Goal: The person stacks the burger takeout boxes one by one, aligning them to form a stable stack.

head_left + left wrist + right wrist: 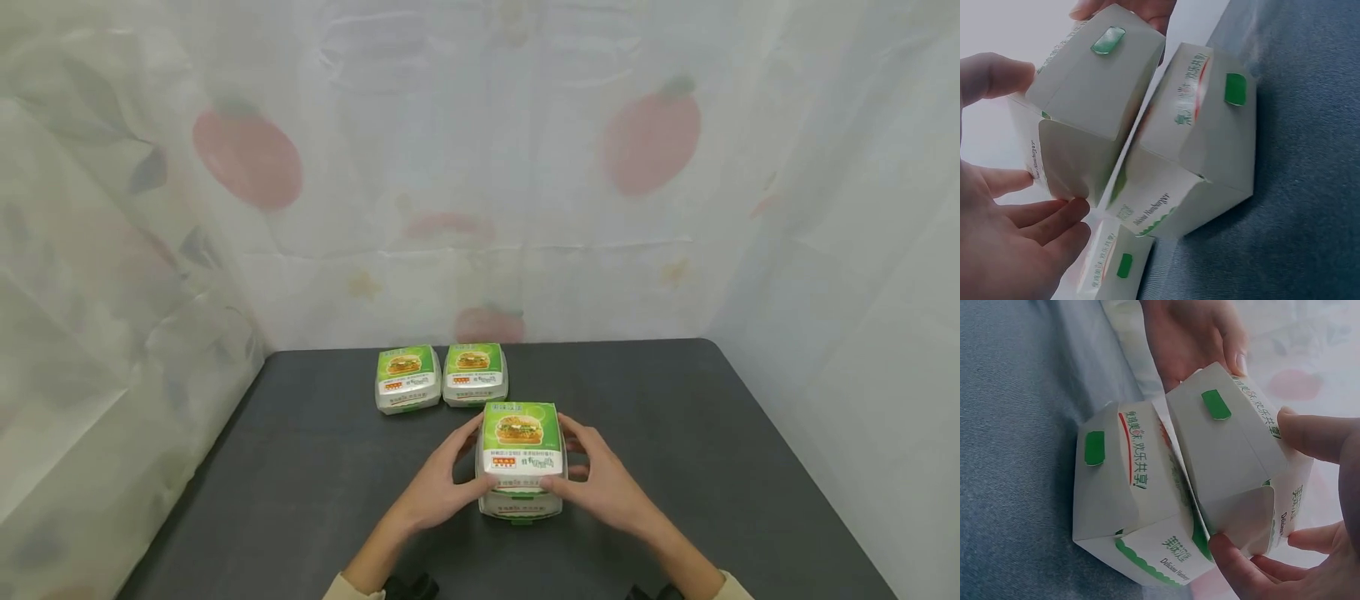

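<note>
Both hands hold one green-and-white paper burger box [522, 433] by its two sides, thumbs on its front corners. My left hand [435, 492] grips the left side and my right hand [609, 492] the right. Directly beneath is a second burger box [520, 507], standing on the table and mostly hidden from above. In the left wrist view, the held box [1094, 81] sits just over the lower box [1210, 137], with a thin slanting gap between them. From the right wrist, fingertips [1229, 547] show low on the held box's side, close to the lower box's lid.
Two more burger boxes, one at left [408, 380] and one at right [475, 375], stand side by side near the back edge of the dark table [300, 483]. A pale curtain with strawberry prints [450, 125] surrounds the table at the back and sides.
</note>
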Demonstrator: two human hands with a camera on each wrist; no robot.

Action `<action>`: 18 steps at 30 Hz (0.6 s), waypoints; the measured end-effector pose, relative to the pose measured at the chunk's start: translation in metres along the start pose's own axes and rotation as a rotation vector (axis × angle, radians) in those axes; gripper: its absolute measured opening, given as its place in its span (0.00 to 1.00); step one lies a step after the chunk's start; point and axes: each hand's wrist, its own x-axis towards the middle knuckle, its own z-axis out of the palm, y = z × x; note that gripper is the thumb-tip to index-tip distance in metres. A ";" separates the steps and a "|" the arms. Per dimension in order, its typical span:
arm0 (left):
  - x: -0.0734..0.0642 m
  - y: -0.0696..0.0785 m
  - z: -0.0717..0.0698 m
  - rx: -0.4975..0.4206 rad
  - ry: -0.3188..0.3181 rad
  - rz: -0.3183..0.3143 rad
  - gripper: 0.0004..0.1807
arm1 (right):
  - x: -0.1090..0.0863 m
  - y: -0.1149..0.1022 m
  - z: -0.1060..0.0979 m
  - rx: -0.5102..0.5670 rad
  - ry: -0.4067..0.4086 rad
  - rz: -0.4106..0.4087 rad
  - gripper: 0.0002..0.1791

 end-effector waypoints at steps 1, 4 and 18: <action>0.000 -0.001 0.000 -0.004 -0.001 0.004 0.46 | 0.000 0.001 0.001 0.000 0.000 0.003 0.52; -0.001 -0.003 0.001 -0.009 -0.005 0.011 0.46 | -0.001 0.003 0.002 -0.009 0.005 0.006 0.52; -0.006 -0.002 -0.002 0.001 0.011 -0.014 0.45 | -0.001 0.006 0.004 -0.008 0.035 0.010 0.54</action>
